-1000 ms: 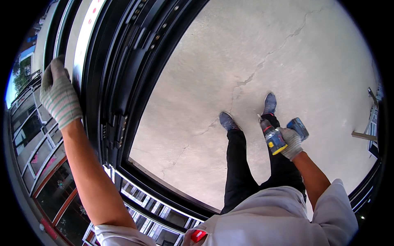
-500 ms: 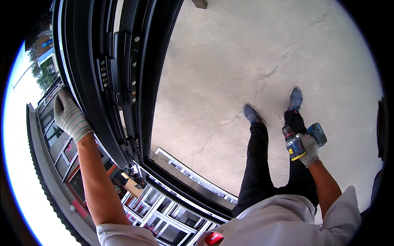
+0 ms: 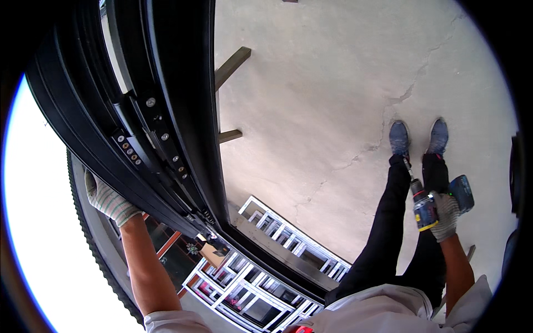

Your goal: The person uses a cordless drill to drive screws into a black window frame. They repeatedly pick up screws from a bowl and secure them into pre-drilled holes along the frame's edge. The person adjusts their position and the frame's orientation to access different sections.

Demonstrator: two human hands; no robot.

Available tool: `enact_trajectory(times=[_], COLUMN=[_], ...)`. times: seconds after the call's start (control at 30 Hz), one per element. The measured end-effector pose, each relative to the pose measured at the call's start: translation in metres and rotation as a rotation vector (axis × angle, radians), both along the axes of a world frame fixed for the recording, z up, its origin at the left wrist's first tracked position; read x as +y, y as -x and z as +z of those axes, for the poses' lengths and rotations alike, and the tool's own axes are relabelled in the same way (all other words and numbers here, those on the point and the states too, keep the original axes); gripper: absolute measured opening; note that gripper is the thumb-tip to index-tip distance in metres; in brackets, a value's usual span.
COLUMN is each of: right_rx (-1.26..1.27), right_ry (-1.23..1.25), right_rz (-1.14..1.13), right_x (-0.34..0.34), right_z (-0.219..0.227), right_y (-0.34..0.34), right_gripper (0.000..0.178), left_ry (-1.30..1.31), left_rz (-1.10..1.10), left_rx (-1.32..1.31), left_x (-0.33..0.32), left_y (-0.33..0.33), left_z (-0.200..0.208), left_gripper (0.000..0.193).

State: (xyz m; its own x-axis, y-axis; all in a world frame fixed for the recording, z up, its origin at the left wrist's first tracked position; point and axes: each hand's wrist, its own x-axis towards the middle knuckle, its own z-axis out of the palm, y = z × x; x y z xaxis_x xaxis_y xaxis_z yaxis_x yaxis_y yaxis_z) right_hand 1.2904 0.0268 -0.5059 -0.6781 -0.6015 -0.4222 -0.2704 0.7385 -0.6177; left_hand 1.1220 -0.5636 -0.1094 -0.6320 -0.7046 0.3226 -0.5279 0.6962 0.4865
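A black metal window frame [image 3: 191,83] with long grooved profiles rises along the left side of the view. Screwed fittings, among them a black hinge [image 3: 152,125], sit on its inner profiles, with several round screw heads showing. My left hand [image 3: 112,201], in a striped knit glove, grips the frame's outer edge, and some of its fingers are partly hidden. Low at my right side, my gloved right hand [image 3: 446,216] is closed round the handle of a cordless drill [image 3: 425,208]. The drill's long bit points away from me, and its battery [image 3: 462,193] sticks out on the right.
Two brown bars [image 3: 233,66] jut from beyond the frame over the cracked concrete floor [image 3: 311,122]. Stacked white-edged frames [image 3: 250,294] and a cardboard box [image 3: 214,255] lie to the lower left. My shoes [image 3: 417,137] stand side by side on the floor.
The view has shifted, and the window frame looks larger and more slanted. My feet are now closer together. The left hand sits lower along the frame in the picture; the right still holds the drill.
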Motion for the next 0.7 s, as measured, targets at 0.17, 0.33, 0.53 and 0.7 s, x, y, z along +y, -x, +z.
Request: enact_trajectory(times=[0.17, 0.33, 0.53, 0.7], right_rx=[0.13, 0.034, 0.15, 0.171], right_ry=[0.137, 0.13, 0.049, 0.014], right_rz=[-0.206, -0.323, -0.211, -0.228], right_x=[0.02, 0.034, 0.03, 0.024], right_z=[-0.03, -0.05, -0.053, -0.053], right_y=[-0.022, -0.048, -0.062, -0.07], right_gripper=[0.042, 0.034, 0.055, 0.056], left_ry=[0.027, 0.034, 0.139, 0.05], left_rz=[-0.043, -0.002, -0.01, -0.045], left_rx=[-0.027, -0.013, -0.132, -0.082], left_x=[-0.009, -0.002, -0.009, -0.01], left_y=[-0.004, 0.0, -0.005, -0.006], left_z=[0.006, -0.002, 0.005, 0.004], left_gripper=[0.029, 0.034, 0.04, 0.04])
